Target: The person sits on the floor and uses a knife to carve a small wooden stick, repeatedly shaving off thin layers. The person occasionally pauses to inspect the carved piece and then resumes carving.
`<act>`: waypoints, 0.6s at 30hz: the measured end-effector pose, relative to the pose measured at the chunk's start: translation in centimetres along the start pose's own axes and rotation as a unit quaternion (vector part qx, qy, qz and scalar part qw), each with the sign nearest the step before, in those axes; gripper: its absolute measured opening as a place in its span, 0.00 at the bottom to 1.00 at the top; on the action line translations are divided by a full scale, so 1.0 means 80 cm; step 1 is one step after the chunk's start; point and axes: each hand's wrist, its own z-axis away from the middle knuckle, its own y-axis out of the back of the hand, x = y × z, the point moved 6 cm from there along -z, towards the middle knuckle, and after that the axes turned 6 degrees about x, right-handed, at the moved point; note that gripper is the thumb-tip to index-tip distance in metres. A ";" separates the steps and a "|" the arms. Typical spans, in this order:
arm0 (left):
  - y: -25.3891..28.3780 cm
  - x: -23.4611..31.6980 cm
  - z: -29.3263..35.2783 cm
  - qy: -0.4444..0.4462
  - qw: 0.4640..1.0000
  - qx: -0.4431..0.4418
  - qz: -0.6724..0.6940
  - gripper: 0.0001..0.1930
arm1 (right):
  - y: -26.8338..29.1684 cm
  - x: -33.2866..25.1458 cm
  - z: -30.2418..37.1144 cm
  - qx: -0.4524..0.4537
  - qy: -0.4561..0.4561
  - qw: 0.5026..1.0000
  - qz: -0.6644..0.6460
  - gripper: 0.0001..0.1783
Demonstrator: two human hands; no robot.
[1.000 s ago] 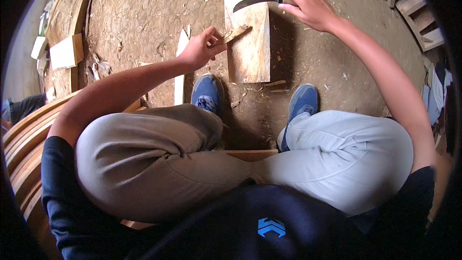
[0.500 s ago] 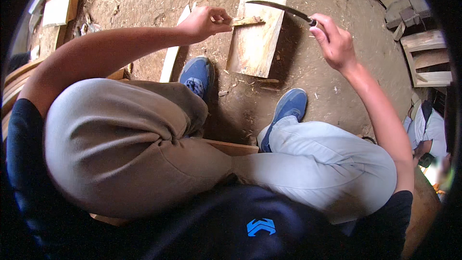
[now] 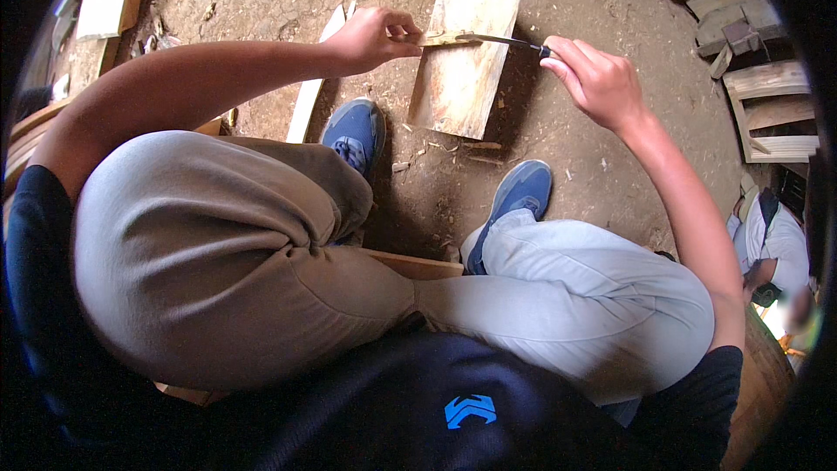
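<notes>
In front of my feet a pale wooden block (image 3: pixel 471 87) lies on the earth floor, flat face up. My left hand (image 3: pixel 377 38) pinches one end of a short strip of wood (image 3: pixel 440 38), which rests across the block. A dark curved knife (image 3: pixel 507 40) is in my right hand (image 3: pixel 597 78), its fingers wrapped round the handle. The blade points left and its tip meets the strip's far end over the block. Whether the edge bites into the wood is too small to tell.
Wood chips and slivers litter the earth floor (image 3: pixel 602 0). A long pale board (image 3: pixel 305 112) lies left of the block. Planks (image 3: pixel 109 7) stand at the far left, wooden frames (image 3: pixel 772 113) at the right. Another person (image 3: pixel 774 240) sits at the right edge.
My right hand has lowered the knife, moving slightly left and down, so the blade now lies against the strip. My left hand and the strip have hardly moved.
</notes>
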 end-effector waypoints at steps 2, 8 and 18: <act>0.001 0.007 -0.001 -0.003 1.000 -0.006 0.003 0.18 | -0.004 0.005 0.011 0.005 -0.038 0.999 -0.018 0.14; 0.008 0.002 0.007 -0.019 0.999 0.024 -0.009 0.19 | -0.032 0.022 0.022 -0.067 -0.241 0.949 -0.191 0.16; 0.005 0.010 -0.005 -0.023 1.000 0.003 -0.011 0.18 | -0.059 0.049 0.035 -0.172 -0.387 0.830 -0.363 0.19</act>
